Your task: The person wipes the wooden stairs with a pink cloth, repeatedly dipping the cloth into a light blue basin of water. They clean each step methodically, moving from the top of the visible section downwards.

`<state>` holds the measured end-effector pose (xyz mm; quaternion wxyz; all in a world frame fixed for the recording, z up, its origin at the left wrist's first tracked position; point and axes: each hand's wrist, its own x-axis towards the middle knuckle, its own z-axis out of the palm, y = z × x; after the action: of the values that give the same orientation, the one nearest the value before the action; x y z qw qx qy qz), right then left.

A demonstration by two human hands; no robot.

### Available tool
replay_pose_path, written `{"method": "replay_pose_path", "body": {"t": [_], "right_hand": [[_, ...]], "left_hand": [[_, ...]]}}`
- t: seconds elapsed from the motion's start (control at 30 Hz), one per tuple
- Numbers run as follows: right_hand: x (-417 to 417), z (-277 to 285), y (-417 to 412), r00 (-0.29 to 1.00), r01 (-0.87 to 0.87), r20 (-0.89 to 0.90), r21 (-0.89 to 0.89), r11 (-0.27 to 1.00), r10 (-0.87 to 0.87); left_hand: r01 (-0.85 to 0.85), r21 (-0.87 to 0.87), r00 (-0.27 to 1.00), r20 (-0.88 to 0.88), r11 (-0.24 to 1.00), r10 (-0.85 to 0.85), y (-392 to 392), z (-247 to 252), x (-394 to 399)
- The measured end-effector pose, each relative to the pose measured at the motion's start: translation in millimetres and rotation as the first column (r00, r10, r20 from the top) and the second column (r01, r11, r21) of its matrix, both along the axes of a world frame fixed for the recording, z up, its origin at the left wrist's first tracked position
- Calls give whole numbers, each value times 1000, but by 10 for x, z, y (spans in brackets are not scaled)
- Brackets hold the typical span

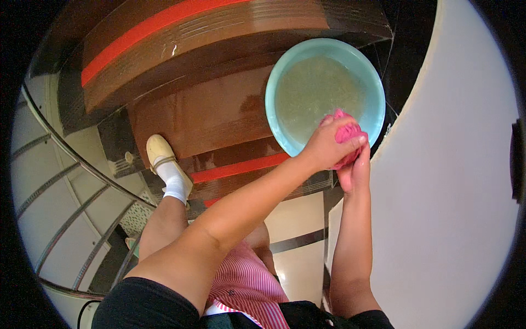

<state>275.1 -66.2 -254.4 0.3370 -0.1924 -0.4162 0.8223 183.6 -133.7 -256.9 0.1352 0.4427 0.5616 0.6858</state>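
Observation:
A bunched pink cloth (pixel 349 133) is squeezed between my two hands above the near right rim of a light blue plastic basin (pixel 276 123). My left hand (pixel 326 142) wraps over the cloth from the left, thumb across its near side. Beneath and to the right, my right hand (pixel 356 166) presses against it, its fingers partly hidden by the cloth and the left hand. Cloudy water (pixel 318 94) with some foam fills the basin's bottom.
The basin stands on a brown-covered stair step (pixel 205 119) with red edge strips (pixel 240 167). A white wall (pixel 444 185) rises close on the right. Curved metal railing (pixel 94 174) runs along the left. My foot in a cream shoe (pixel 159 149) rests on the step.

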Motion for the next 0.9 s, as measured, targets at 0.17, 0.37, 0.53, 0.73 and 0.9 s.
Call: {"method": "replay_pose_path", "body": {"t": [0.17,0.37,0.53,0.73,0.9], "right_hand": [[0,94,-201,997,-81,-21,-52,995,80],[-180,-70,-100,991,107,-81,6,994,-106],[-256,-103,-65,983,161,-83,-10,987,-162],[-283,-169,162,993,107,-45,42,993,-105],[-307,-34,-161,997,-75,11,128,989,74]], "left_hand": [[-300,118,919,-230,946,320,-84,-79,179],[-401,324,808,-315,857,498,-57,0,186],[-414,383,759,-356,826,545,-29,45,97],[-403,201,790,-416,893,451,62,78,27],[-354,-41,892,-315,935,324,31,-64,-425]]}}
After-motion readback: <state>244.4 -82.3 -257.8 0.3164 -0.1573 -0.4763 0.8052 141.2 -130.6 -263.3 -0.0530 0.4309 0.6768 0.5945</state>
